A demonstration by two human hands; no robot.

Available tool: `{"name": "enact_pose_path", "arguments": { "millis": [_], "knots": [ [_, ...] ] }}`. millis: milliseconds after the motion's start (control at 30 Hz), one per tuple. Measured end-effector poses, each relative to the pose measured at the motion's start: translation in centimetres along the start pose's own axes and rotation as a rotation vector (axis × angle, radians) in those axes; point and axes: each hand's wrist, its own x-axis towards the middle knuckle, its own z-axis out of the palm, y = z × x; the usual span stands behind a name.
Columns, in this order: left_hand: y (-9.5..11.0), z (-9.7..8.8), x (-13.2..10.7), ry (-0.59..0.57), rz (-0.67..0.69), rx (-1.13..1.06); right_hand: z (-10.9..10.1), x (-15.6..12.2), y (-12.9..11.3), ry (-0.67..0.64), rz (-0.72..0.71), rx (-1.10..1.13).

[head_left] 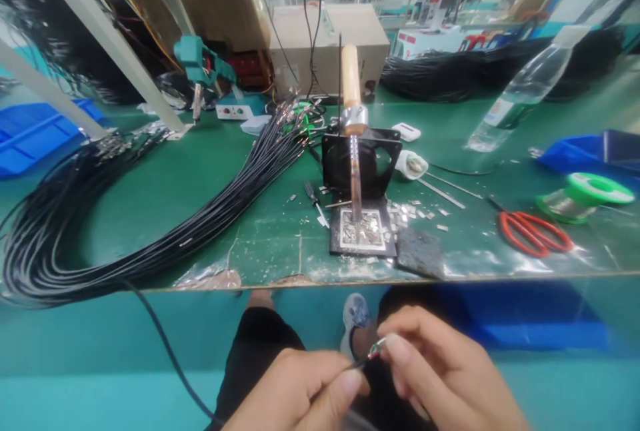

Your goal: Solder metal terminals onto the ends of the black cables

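Above my lap, in front of the table edge, my left hand pinches a black cable close to its end. My right hand has thumb and finger closed on the small metal connector at that cable's tip. A bit of red shows where cable and metal meet. The cable's other stretch rises from the lower left towards a large bundle of black cables curved across the table's left side. Beyond my hands, a wooden-handled soldering iron points down at a square tray of metal bits.
A black fan frame stands behind the tray. Red-handled scissors, a solder spool, a plastic bottle and a dark sponge-like block lie right. A small screwdriver lies left. Blue bins flank the table.
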Motion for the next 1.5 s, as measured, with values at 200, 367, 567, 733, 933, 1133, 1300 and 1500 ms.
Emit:
{"name": "enact_pose_path", "arguments": {
  "millis": [200,367,567,733,933,1133,1300,1500],
  "knots": [
    [-0.3,-0.1,-0.4,0.044,0.005,0.06,0.9,0.9,-0.4,0.092,-0.051,-0.118],
    [-0.2,0.6,-0.4,0.167,-0.039,-0.01,1.0,0.5,-0.6,0.099,-0.037,-0.053],
    [0.4,1.1,0.5,0.127,-0.052,-0.007,0.9,0.3,-0.7,0.144,-0.053,-0.03],
    [0.6,0.9,0.6,0.144,-0.029,0.002,1.0,0.3,-0.7,0.129,-0.059,-0.008],
    [0.7,0.7,0.2,0.149,-0.012,-0.008,1.3,0.4,-0.9,0.127,-0.066,-0.008],
    [0.5,0.9,0.0,0.146,-0.018,-0.033,1.4,0.2,-0.6,0.105,-0.043,0.038],
    [0.8,0.9,-0.2,0.132,-0.029,-0.06,1.6,0.2,-0.7,0.1,-0.062,0.051],
    [0.9,0.9,-0.3,0.142,-0.032,-0.044,1.9,0.3,-1.0,0.103,-0.079,0.061]
  ]
}}
